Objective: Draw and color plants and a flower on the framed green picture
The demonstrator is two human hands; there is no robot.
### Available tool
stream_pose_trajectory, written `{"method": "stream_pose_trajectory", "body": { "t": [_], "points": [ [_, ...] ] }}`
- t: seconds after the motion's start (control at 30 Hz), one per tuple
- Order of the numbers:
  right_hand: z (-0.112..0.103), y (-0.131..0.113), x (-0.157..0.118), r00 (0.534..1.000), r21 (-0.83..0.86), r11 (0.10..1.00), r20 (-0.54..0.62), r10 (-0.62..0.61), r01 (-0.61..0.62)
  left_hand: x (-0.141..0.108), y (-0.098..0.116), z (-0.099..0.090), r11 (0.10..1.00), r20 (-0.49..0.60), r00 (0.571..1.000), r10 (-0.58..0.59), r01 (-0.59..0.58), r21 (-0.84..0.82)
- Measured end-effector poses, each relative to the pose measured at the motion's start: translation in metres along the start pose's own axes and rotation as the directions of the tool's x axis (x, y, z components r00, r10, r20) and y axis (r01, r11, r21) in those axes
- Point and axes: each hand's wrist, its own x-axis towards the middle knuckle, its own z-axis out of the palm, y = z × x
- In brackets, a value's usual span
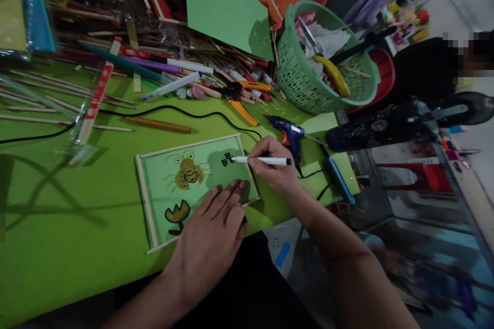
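Note:
In my right hand [273,164] is a white marker pen [266,160], its tip on small black marks near the upper right corner of a green paper sheet [208,164]. Thin wooden sticks [144,205] frame that sheet. A brown crab-like figure with round eyes [189,174] is drawn on it, and a brown flower [177,216] sits below. My left hand [216,226] lies flat across the sheet's lower edge, fingers stretched out, covering part of the paper.
Behind the sheet lie a glue gun [288,133], orange-handled pliers [241,97], a brown pen [160,124] and piles of thin sticks. A green basket [295,82] stands at the back right. A black cord [173,108] crosses the green table [69,247].

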Motion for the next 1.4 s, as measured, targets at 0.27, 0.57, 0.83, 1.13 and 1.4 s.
{"method": "stream_pose_trajectory", "body": {
  "t": [0.27,0.57,0.83,1.13,1.4],
  "points": [
    [0.000,-0.003,0.001,1.000,-0.011,1.000,0.019,-0.015,0.015,0.000,0.001,0.001,1.000,-0.014,1.000,-0.014,0.014,0.007],
    [-0.003,0.011,-0.002,0.999,0.097,0.995,-0.021,-0.031,0.033,0.002,0.001,-0.001,1.000,-0.015,1.000,0.002,-0.002,0.007],
    [-0.004,0.009,-0.004,0.999,0.171,0.984,-0.022,-0.038,0.041,0.000,0.000,0.001,1.000,-0.007,1.000,-0.004,0.005,0.018],
    [-0.014,-0.009,-0.012,0.997,0.223,0.975,0.063,-0.040,0.025,-0.002,-0.001,0.004,0.998,0.018,1.000,0.018,-0.019,0.052],
    [-0.005,0.004,-0.008,0.995,0.233,0.971,0.093,0.034,-0.055,-0.003,0.000,0.004,0.995,-0.038,0.998,0.055,-0.052,0.085]
  ]
}}
